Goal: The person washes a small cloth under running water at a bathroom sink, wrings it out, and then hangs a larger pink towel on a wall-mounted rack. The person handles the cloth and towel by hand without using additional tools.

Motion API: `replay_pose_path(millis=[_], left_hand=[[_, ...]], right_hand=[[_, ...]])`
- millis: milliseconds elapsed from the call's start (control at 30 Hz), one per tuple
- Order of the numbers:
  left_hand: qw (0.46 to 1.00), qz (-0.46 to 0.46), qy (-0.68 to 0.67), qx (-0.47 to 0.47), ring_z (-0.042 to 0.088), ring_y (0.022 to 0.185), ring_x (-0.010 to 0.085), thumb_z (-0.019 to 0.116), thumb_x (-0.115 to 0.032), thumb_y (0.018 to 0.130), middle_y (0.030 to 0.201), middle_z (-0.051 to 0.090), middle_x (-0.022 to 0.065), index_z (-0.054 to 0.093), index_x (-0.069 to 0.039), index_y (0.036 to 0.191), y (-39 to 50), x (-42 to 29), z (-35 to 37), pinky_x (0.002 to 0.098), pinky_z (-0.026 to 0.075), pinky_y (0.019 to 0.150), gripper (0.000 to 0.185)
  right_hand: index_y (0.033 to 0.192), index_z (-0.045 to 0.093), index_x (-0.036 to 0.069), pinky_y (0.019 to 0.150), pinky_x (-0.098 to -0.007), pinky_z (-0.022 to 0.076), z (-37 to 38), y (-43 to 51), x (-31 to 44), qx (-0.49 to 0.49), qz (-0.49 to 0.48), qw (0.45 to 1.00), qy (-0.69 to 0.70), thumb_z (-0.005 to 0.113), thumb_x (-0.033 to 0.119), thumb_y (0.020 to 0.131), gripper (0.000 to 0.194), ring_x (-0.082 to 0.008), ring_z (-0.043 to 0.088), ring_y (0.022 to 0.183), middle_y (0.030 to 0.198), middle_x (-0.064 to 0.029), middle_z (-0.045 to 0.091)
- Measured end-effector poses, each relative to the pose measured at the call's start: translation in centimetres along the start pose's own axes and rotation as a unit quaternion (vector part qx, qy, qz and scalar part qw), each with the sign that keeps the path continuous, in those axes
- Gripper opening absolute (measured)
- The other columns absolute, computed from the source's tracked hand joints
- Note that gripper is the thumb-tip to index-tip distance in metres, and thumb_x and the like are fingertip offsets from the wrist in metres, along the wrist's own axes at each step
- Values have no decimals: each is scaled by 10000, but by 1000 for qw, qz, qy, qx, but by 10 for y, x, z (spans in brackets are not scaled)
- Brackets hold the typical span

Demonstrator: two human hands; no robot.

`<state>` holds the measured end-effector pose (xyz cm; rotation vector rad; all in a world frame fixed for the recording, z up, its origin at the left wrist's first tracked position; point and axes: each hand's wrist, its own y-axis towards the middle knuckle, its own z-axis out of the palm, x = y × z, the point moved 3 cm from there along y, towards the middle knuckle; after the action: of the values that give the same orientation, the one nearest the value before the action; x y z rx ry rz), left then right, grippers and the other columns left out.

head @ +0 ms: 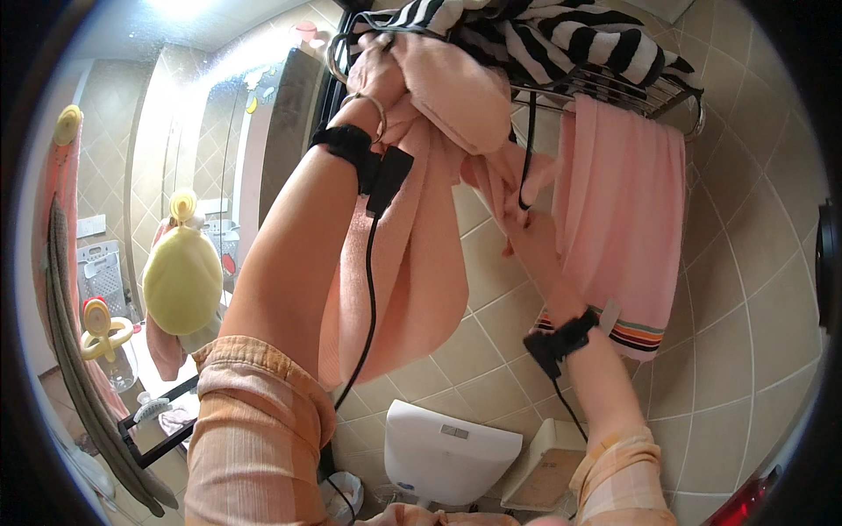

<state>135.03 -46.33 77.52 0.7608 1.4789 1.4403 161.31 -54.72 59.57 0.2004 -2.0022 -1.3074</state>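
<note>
A plain pink towel (pixel 421 243) hangs in loose folds from the left part of a metal wall rack (pixel 585 82). High up by the rack's left end, my left hand (pixel 376 69) grips the top of this towel, its fingertips partly hidden. Lower and to the right, my right hand (pixel 523 220) has its fingers closed on a gathered piece of the same pink cloth. Beside it on the right hangs a second pink towel (pixel 621 217) with a striped lower border. A black and white striped towel (pixel 559 39) lies bunched on the rack.
Below are a white toilet cistern (pixel 450 450), a beige bin-like box (pixel 546 463) and a lined waste bin (pixel 343 496). To the left, a mirror (pixel 177 131) carries hooks, one holding a yellow-green round item (pixel 183 281). Black cables (pixel 371 296) trail from both wrist straps.
</note>
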Motion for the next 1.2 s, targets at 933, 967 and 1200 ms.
replay_pose_path(millis=[933,967,1200], left_hand=[[942,-118,-158,270,532,675,145,555,-752,710,753,568,52,596,-37,883,-62,-2,31,285,427,568,737],[935,-128,-172,283,531,662,147,567,-762,690,732,562,44,588,-43,861,-66,-3,25,289,428,563,739],[921,124,245,278,641,759,320,630,-671,626,774,649,178,700,-49,737,-110,-33,-15,393,506,692,636]], right_hand=[[872,618,33,323,-319,471,49,-200,-224,200,402,893,3,549,413,879,387,-229,600,437,636,-76,624],[895,627,40,322,-305,456,44,-205,-231,189,409,893,12,574,368,876,333,-219,600,432,634,-83,632],[982,638,36,569,-353,528,52,-234,-231,305,199,929,-62,623,262,826,275,-263,659,710,823,-91,682]])
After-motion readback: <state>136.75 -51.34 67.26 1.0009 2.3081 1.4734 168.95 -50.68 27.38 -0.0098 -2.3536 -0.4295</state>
